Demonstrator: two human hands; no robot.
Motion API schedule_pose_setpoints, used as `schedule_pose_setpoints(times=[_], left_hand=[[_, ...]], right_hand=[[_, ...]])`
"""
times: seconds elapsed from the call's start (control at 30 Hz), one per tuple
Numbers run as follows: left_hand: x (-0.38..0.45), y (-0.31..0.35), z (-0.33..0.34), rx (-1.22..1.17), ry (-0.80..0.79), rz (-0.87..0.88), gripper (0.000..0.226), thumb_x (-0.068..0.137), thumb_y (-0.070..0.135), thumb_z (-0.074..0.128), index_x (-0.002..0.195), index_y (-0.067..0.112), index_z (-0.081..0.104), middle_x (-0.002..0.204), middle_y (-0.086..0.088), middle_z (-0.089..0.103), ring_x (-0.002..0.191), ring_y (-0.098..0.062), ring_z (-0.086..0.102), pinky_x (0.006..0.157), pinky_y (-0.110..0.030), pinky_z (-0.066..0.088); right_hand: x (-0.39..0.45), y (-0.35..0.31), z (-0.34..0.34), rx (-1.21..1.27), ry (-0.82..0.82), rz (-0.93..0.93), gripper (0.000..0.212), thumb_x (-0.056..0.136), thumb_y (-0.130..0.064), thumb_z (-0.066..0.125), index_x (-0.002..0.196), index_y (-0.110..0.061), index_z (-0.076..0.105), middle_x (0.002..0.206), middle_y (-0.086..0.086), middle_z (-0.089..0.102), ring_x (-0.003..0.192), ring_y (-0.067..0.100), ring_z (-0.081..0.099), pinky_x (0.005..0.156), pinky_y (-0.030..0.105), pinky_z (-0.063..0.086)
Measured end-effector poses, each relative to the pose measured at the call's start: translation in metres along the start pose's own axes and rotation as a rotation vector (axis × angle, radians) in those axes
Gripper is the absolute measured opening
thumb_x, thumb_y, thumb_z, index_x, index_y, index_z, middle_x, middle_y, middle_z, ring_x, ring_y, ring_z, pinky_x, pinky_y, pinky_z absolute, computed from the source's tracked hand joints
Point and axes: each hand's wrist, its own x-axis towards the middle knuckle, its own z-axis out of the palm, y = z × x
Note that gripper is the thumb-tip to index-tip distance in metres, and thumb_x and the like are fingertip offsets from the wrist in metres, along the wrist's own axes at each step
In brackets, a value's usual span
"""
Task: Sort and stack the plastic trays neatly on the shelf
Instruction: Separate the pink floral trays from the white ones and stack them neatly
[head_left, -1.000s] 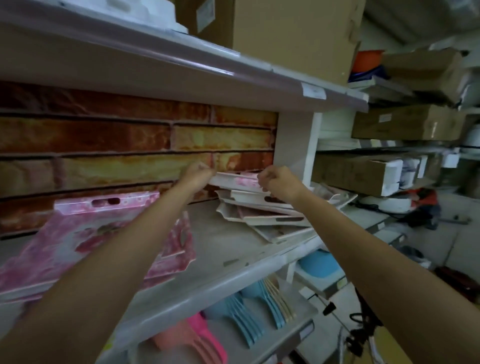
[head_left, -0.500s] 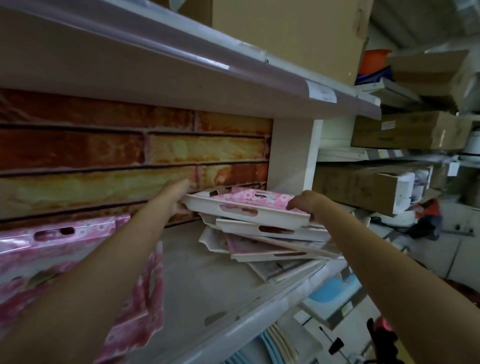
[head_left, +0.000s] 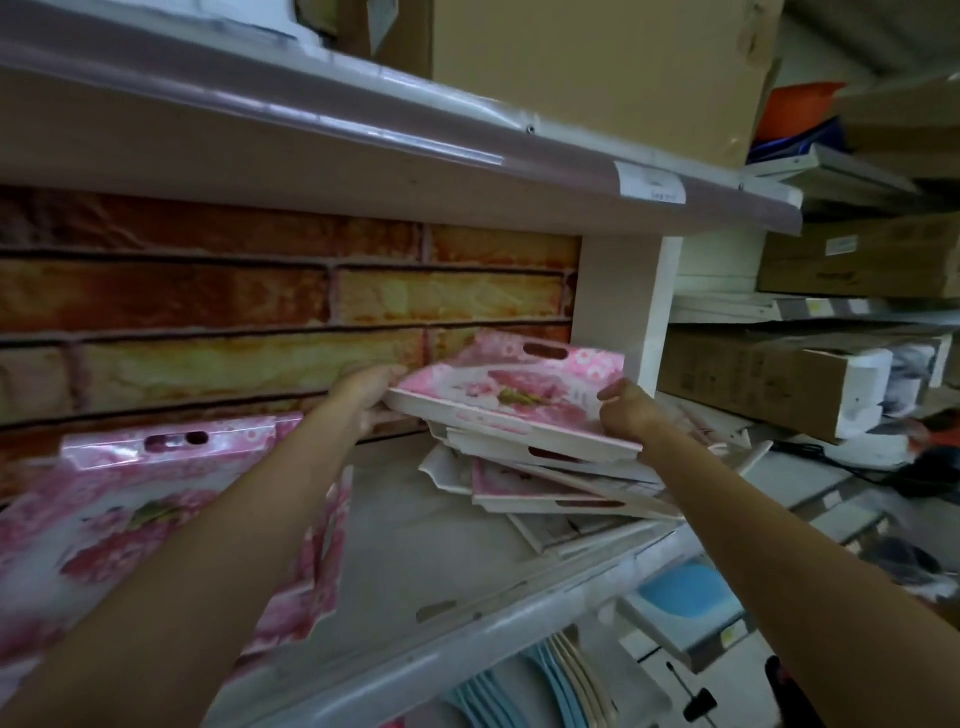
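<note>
A pink flowered plastic tray (head_left: 511, 387) is lifted and tilted, its far edge raised, above a messy pile of white and pink trays (head_left: 540, 483) at the right end of the shelf (head_left: 415, 551). My left hand (head_left: 366, 387) grips the tray's left end. My right hand (head_left: 626, 410) grips its near right corner. A second stack of pink flowered trays (head_left: 156, 499) lies at the left of the shelf, partly hidden by my left forearm.
The brick-patterned back wall (head_left: 260, 312) and a white upright (head_left: 621, 306) bound the shelf bay. An upper shelf with a cardboard box (head_left: 597, 67) hangs overhead. Blue plastic items (head_left: 524, 691) sit below. Boxes (head_left: 769, 374) fill shelves to the right.
Both hands have raised the top tray off the pile and tipped its far edge up, so its flowered inside now faces me. The camera has moved closer.
</note>
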Motion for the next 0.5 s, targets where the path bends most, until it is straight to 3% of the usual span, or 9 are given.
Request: schedule_pose_setpoints(times=[0.03,0.1,0.17,0.23,0.27,0.37,0.5], left_hand=[[-0.004,0.001,-0.004,-0.002,0.009,0.022,0.026,0.093,0.000,0.040,0.076,0.013,0.055,0.075,-0.002,0.050,0.065,-0.013,0.048,0.034,-0.019,0.047],[-0.017,0.004,-0.014,-0.011,0.035,0.043,0.026,0.092,0.001,0.041,0.073,0.014,0.053,0.077,-0.003,0.051,0.066,-0.014,0.050,0.034,-0.019,0.047],[-0.032,0.006,-0.024,-0.050,0.049,0.038,0.025,0.091,0.000,0.041,0.074,0.013,0.053,0.083,-0.007,0.053,0.068,-0.016,0.051,0.038,-0.023,0.051],[-0.050,0.004,-0.038,-0.108,0.052,-0.028,0.020,0.090,0.004,0.042,0.073,0.010,0.051,0.088,-0.011,0.054,0.070,-0.020,0.053,0.048,-0.032,0.055],[-0.059,0.003,-0.046,-0.128,0.043,-0.078,0.017,0.090,0.010,0.044,0.075,0.009,0.050,0.088,-0.012,0.054,0.071,-0.022,0.054,0.055,-0.037,0.056],[-0.084,0.002,-0.071,-0.139,0.038,-0.169,0.020,0.090,0.027,0.047,0.091,0.009,0.054,0.087,-0.010,0.057,0.074,-0.025,0.055,0.072,-0.043,0.053],[-0.123,-0.002,-0.095,0.049,0.106,-0.222,0.028,0.092,0.031,0.047,0.073,0.010,0.051,0.067,-0.003,0.051,0.059,-0.017,0.048,0.039,-0.017,0.049]], right_hand=[[-0.004,0.000,-0.001,0.045,0.010,-0.019,0.037,0.092,-0.002,0.041,0.128,-0.009,0.046,0.136,0.020,0.045,0.118,0.034,0.049,0.091,0.041,0.047],[-0.012,-0.001,-0.003,0.148,0.024,-0.038,0.035,0.092,0.000,0.038,0.125,-0.011,0.047,0.131,0.019,0.045,0.104,0.030,0.052,0.062,0.030,0.044],[-0.023,-0.005,-0.007,0.273,0.035,-0.065,0.031,0.093,0.002,0.036,0.120,-0.007,0.049,0.125,0.014,0.045,0.107,0.031,0.052,0.071,0.033,0.048],[-0.032,-0.011,-0.008,0.429,0.029,-0.068,0.021,0.093,0.007,0.036,0.094,-0.008,0.051,0.128,0.018,0.049,0.120,0.036,0.050,0.098,0.041,0.046],[-0.037,-0.013,-0.008,0.480,0.014,-0.072,0.025,0.093,0.008,0.036,0.079,-0.011,0.045,0.124,0.022,0.052,0.125,0.040,0.046,0.106,0.043,0.042],[-0.049,-0.008,-0.004,0.505,-0.017,-0.088,0.030,0.090,0.007,0.037,0.070,-0.015,0.041,0.100,0.016,0.054,0.125,0.042,0.046,0.107,0.048,0.039],[-0.077,-0.004,-0.002,0.468,-0.053,-0.178,0.036,0.084,0.009,0.035,0.069,-0.022,0.045,0.113,0.016,0.054,0.111,0.036,0.054,0.101,0.042,0.045]])
